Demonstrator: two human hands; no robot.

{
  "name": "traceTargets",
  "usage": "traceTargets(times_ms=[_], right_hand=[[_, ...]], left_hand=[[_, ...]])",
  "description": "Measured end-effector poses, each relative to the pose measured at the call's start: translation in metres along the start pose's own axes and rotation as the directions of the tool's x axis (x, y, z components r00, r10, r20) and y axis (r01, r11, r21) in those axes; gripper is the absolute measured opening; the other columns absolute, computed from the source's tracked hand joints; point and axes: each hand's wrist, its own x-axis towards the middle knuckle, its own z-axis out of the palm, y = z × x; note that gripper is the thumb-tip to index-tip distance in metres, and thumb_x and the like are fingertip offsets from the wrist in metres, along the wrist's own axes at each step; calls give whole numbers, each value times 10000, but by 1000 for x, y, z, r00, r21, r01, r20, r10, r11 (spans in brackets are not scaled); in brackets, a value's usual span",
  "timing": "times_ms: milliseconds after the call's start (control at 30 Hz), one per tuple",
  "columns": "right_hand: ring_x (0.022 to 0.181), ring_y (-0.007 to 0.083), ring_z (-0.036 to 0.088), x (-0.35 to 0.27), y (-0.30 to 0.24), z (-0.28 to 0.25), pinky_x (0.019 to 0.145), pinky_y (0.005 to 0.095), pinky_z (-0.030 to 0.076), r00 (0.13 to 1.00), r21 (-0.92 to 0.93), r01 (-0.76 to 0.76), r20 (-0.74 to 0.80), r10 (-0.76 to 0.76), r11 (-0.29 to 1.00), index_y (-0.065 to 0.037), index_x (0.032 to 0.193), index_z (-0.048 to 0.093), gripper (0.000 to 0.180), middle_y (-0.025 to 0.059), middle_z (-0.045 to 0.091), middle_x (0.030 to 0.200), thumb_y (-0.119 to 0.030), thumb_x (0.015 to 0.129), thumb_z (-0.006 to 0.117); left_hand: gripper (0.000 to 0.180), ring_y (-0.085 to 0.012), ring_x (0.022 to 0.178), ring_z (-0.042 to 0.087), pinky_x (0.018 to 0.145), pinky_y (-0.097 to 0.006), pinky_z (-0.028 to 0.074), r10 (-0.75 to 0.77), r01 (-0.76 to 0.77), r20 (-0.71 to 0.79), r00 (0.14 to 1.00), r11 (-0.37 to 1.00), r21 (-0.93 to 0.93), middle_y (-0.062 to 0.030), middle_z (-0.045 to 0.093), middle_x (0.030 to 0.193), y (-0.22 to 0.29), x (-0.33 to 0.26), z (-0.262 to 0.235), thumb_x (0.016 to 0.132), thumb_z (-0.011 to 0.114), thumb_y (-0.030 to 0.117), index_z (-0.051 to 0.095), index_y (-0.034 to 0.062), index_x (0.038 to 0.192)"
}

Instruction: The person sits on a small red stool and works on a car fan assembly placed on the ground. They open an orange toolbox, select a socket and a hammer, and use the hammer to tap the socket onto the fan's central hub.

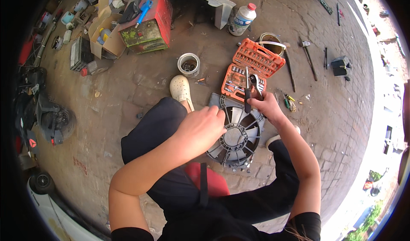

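Observation:
A grey and black radiator fan [234, 137] with a round hub lies on the ground between my legs. My left hand [201, 128] is over its left edge, fingers curled down; whatever is in them is hidden. To the right of the fan's top edge, my right hand [269, 108] is closed round a metal ratchet wrench [255, 80], its round head pointing away from me. Beside those fingertips is a tool with a black handle [247, 101] and a bright shaft; whether I grip it too is unclear. Beyond the fan, an orange socket set case [261, 57] is open.
An open tin [188, 64] stands past my left shoe [180, 87]. A bottle with a red cap [242, 20] and a bucket [272, 43] are behind the case. To the right lie a hammer [308, 61] and small screwdrivers [290, 102]. A red machine [147, 23] sits far left.

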Motion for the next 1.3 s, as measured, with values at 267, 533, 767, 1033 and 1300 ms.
traceTargets(times_ms=[267,533,767,1033,1300], right_hand=[[703,24,518,-154,-39,19,569,200,400,956,136,274,-150,-253,952,18,1127,626,327,-13,635,830,-123,842,703],[564,65,348,-185,-20,-16,499,219,262,930,348,366,-174,-325,863,-16,888,587,391,-21,449,665,-359,1021,454],[652,49,364,-199,-4,-17,608,214,323,923,277,384,-102,-371,881,-10,935,621,457,-53,429,683,-388,1045,391],[770,51,511,-200,-5,-23,709,202,427,951,280,300,-6,-311,912,17,964,645,276,-9,583,842,-259,953,631],[613,122,607,-201,-1,-8,557,266,480,878,-188,451,-79,-471,872,-7,935,640,267,39,632,734,-218,831,765]], left_hand=[[315,-104,661,565,558,-236,471,30,-374,-509,860,717,-589,-84,597,990,55,49,56,955,602,206,542,-44,1135],[338,-49,475,410,424,-226,355,-248,-43,54,967,-371,-928,-48,626,832,95,55,38,1025,451,357,556,36,1042],[296,-68,455,409,402,-246,362,-176,163,243,954,-374,-913,-73,609,745,95,62,64,1020,446,314,533,35,970],[288,-58,407,377,347,-221,307,-225,229,283,932,-240,-943,-48,595,678,97,56,64,977,529,346,538,59,955],[273,-58,401,363,352,-228,264,-291,213,242,926,-126,-969,-5,521,637,94,53,66,966,543,346,524,76,933]])
